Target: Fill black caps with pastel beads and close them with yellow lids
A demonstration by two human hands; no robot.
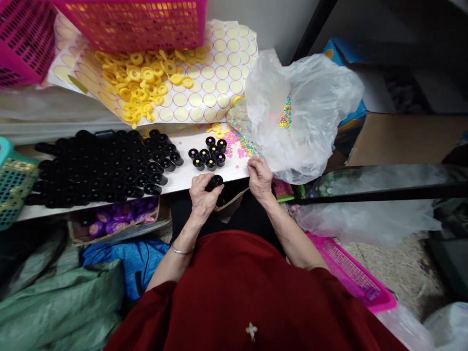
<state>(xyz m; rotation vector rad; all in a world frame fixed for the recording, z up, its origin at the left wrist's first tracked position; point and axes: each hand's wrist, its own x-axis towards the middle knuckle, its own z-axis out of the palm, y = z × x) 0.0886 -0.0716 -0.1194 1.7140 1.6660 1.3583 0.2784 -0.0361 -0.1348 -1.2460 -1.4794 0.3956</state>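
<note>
My left hand (204, 196) grips a small black plastic tube (217, 181) at the front edge of the white table, its open end facing up. To the right, my right hand (260, 176) is closed in a pinch beside the loose pink beads (231, 140); whatever is between its fingertips is too small to make out. Just beyond my left hand stands a small group of black tubes (210, 163) with a pink or yellow bead showing in each top. Farther left lies a dense mass of black tubes (109, 165), many upright.
Yellow plastic ring caps (142, 80) lie on sticker sheets (197, 100) below a pink basket (131, 24). A clear plastic bag (310, 112) with coloured beads sits at the right. A teal basket (16, 187) stands at the left edge, and a box of purple items (117, 219) is under the table.
</note>
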